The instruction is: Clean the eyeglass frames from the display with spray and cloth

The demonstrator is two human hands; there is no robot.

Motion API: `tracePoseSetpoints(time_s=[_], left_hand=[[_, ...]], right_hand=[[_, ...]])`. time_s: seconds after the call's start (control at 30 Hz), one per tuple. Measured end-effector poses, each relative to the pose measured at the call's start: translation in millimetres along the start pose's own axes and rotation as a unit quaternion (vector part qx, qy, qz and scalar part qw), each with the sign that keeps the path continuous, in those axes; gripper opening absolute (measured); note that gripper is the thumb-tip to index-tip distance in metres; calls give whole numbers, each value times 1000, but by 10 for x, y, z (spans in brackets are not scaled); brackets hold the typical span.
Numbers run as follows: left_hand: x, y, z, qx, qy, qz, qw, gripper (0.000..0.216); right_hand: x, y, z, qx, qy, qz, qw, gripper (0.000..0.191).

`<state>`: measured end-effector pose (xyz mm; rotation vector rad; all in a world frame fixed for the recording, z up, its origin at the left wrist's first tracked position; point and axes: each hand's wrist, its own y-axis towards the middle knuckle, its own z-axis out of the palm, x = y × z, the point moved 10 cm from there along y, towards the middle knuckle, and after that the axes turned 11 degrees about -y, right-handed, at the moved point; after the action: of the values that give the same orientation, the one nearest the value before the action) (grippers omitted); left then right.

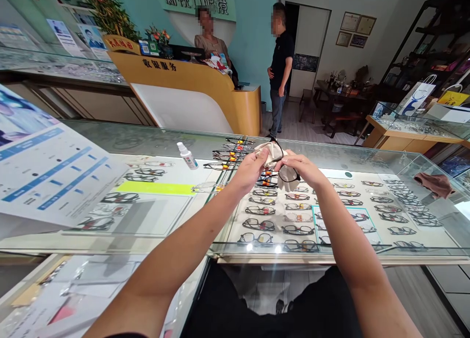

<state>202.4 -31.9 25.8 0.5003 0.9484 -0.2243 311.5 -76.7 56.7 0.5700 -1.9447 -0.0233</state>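
Note:
Above the glass counter, my left hand (pixel 253 168) is closed on a cream cleaning cloth (pixel 270 151), thumb on top. The cloth is bunched around one side of a pair of dark-framed eyeglasses (pixel 282 153), and part of it hangs down behind the other lens. My right hand (pixel 303 167) pinches the eyeglasses near the middle of the frame; its fingertips are partly hidden. Just left of and behind my hands, a row of eyeglasses with orange and yellow tags (pixel 231 155) lies on the counter top. A white spray bottle (pixel 188 157) stands farther left.
Inside the glass display case (pixel 400 250) are several rows of eyeglasses. A printed folded card (pixel 55 167) rises at left, and a brown cloth (pixel 435 185) lies at right. Beyond, one person (pixel 213 44) is behind a wooden reception desk (pixel 176 78); another person (pixel 282 59) stands beside it.

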Motion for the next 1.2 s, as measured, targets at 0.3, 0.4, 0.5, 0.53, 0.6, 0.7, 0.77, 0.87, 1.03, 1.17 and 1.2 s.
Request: tracePoseSetpoints(time_s=[0.3,0.4,0.5,0.53,0.6,0.7,0.77,0.87,1.03,1.17,1.2], left_hand=[[-135,-38,57,27,49,9,998,51],[-150,-71,151,46,62,15,997,48],[-157,-98,197,47,66,19,997,48],[-161,-106,198,43,69,20,996,49],[-168,-117,179,27,78,22,996,51],[-157,-120,134,8,84,20,996,54],[-158,-111,95,-4,83,23,996,55],[-169,-88,25,-20,72,25,997,55],[-120,-79,77,28,50,-31,998,50],[-117,-81,84,26,34,-36,998,49],[-109,-78,78,21,28,-35,999,50]], right_hand=[[-51,17,124,23,105,27,994,33],[-88,27,183,36,104,34,993,37],[-66,23,237,53,92,21,994,41],[-58,16,256,60,87,20,994,43],[-46,1,295,73,78,25,994,44],[-38,-18,348,91,79,38,992,44],[-36,-18,358,93,86,41,991,43],[-25,-6,312,77,95,34,992,39],[-64,-9,210,46,114,58,991,36],[-78,-8,188,36,123,61,990,35],[-83,-6,186,33,123,60,990,35]])
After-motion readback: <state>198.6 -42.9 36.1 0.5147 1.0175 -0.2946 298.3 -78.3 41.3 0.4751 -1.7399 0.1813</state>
